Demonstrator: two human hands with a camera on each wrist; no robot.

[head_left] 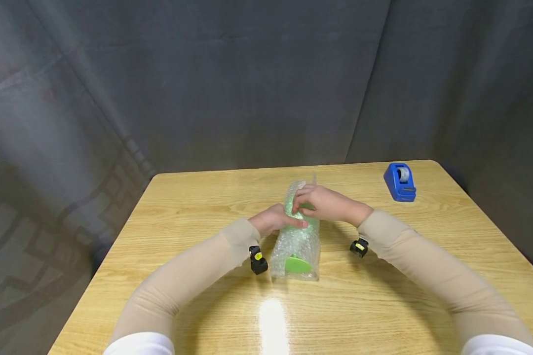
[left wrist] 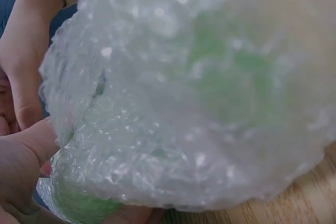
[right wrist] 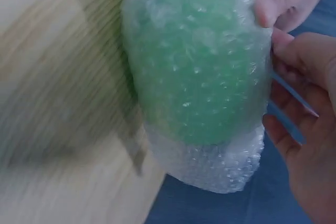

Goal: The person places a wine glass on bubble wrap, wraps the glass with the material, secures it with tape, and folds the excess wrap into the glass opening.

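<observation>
A long bundle of bubble wrap [head_left: 292,245] lies on the table, wrapped round a green thing whose kind I cannot tell. Its green round disc [head_left: 298,265] shows through at the near end; a rounded green body [right wrist: 194,72] appears in the right wrist view. My left hand [head_left: 275,218] grips the bundle from the left, thumb across the top. Over the bundle's far part, my right hand [head_left: 326,202] has bent fingers that pinch at the wrap's edge beside the left thumb. A thin pale edge runs by the right fingers in the right wrist view. Wrap hides much of the left wrist view.
On the wooden table [head_left: 195,207], a blue tape dispenser [head_left: 399,183] with a roll of tape stands at the back right. Dark grey cloth [head_left: 248,88] hangs behind and beside the table. Each wrist carries a small black camera [head_left: 258,261].
</observation>
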